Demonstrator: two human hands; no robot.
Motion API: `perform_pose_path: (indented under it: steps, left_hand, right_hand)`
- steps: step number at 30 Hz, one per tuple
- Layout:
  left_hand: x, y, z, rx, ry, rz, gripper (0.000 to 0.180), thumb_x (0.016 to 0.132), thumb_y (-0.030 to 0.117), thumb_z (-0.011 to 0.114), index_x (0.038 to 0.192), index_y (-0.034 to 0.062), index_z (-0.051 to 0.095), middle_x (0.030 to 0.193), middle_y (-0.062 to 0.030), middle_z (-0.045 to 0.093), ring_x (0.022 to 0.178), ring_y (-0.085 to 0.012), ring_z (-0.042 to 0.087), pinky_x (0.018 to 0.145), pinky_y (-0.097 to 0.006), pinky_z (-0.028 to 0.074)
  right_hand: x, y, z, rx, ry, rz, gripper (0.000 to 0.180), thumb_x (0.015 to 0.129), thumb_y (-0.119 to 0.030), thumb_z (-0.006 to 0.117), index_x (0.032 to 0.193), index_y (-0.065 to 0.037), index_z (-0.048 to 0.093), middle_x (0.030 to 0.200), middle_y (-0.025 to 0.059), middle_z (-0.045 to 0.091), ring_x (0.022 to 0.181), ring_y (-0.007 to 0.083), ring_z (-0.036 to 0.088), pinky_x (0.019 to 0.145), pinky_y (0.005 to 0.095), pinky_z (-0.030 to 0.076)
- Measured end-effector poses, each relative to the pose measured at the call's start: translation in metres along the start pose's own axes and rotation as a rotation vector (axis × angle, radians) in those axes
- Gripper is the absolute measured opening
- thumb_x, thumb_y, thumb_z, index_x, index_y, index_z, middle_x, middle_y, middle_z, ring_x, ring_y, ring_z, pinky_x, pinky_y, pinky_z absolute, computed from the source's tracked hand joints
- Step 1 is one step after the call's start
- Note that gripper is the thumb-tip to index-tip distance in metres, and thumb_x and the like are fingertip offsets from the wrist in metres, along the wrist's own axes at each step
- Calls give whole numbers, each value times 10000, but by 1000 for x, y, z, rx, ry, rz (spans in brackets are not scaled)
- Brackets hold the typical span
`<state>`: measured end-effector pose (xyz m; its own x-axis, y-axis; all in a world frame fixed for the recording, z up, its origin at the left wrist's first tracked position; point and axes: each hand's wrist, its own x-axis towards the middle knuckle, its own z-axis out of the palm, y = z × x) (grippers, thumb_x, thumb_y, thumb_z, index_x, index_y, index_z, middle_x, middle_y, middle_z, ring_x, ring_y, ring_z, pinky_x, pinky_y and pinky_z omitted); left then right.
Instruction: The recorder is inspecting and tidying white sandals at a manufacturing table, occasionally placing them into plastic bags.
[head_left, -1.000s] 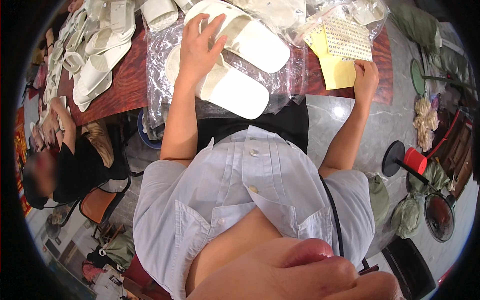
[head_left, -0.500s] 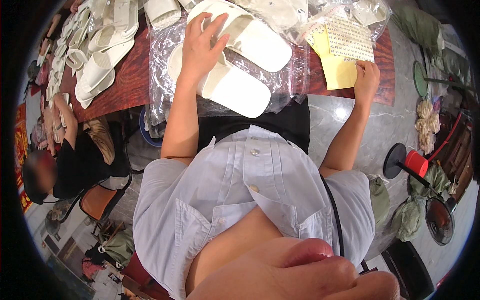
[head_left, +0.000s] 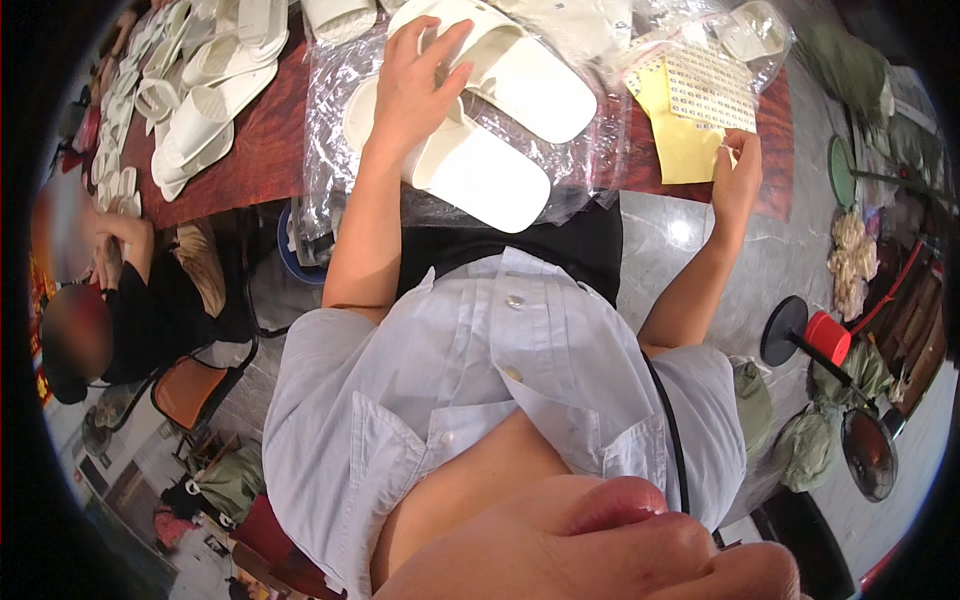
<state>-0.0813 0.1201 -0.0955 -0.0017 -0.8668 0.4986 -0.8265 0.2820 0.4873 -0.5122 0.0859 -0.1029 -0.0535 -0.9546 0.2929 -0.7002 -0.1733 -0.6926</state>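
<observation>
Two white slippers, a nearer one point(head_left: 490, 185) and a farther one point(head_left: 550, 95), lie side by side on clear plastic bags point(head_left: 325, 120) at the table's front edge. Across their straps rests my left hand point(head_left: 412, 95), its fingers spread and not wrapped round either slipper. My right hand point(head_left: 737, 172) is at the right edge of a yellow backing sheet point(head_left: 690, 160), beside the lower corner of a sheet of small printed stickers point(head_left: 712, 92). Its thumb and fingers are pinched together; whatever is between the fingertips is too small to name.
Many more white slippers point(head_left: 200, 120) are piled on the left of the red-brown wooden table point(head_left: 265, 165). A bagged slipper point(head_left: 752, 32) lies behind the stickers. At far left sits another person point(head_left: 170, 320). Fans point(head_left: 868, 455) and a red object point(head_left: 827, 337) stand to the right.
My right hand's fingers have curled in more at the sheet's corner. My left hand stays on the slippers. The person at left has drawn their hands back from the slippers.
</observation>
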Motion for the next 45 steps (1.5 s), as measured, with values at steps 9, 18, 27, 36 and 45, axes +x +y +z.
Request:
perform_pose_path:
  steps: [9, 18, 27, 36, 45]
  left_hand:
    - [0, 8, -3, 57, -27, -22, 521, 892, 197, 730, 1397, 110, 634, 1346, -259, 528, 1242, -430, 525, 1052, -467, 453]
    - [3, 8, -1, 98, 19, 14, 495, 864, 198, 716, 1346, 104, 655, 1325, -248, 535, 1225, -422, 527, 1036, -500, 465]
    - [3, 5, 0, 91, 28, 34, 500, 855, 197, 714, 1340, 92, 657, 1332, -249, 532, 1236, -427, 517, 1049, -504, 454]
    - [2, 8, 2, 121, 81, 59, 448, 875, 201, 701, 1307, 85, 678, 1281, -246, 567, 1196, -417, 554, 1031, -496, 472]
    - [-4, -2, 6, 132, 48, 21, 453, 908, 295, 727, 1357, 267, 680, 1388, -128, 551, 1306, -340, 511, 1055, -466, 479]
  right_hand:
    - [-32, -106, 70, 146, -308, -462, 170, 899, 33, 561, 1041, -26, 633, 1131, 200, 604, 1083, 377, 577, 951, 431, 465]
    - [-16, -129, 100, -115, -408, -543, 184, 870, -35, 593, 1039, -39, 664, 1081, 174, 627, 1040, 385, 599, 887, 454, 484]
    - [-22, -114, 94, -27, -399, -510, 281, 894, 42, 616, 1124, -61, 740, 1154, 148, 631, 1058, 348, 604, 935, 427, 491]
    - [-58, -104, 84, -365, -242, -717, 516, 864, 20, 562, 1329, -154, 703, 1386, 167, 568, 1222, 386, 542, 1027, 497, 452]
    - [-56, -106, 91, -322, -210, -623, 507, 851, 43, 591, 1294, -162, 727, 1372, 176, 587, 1237, 396, 548, 1056, 480, 460]
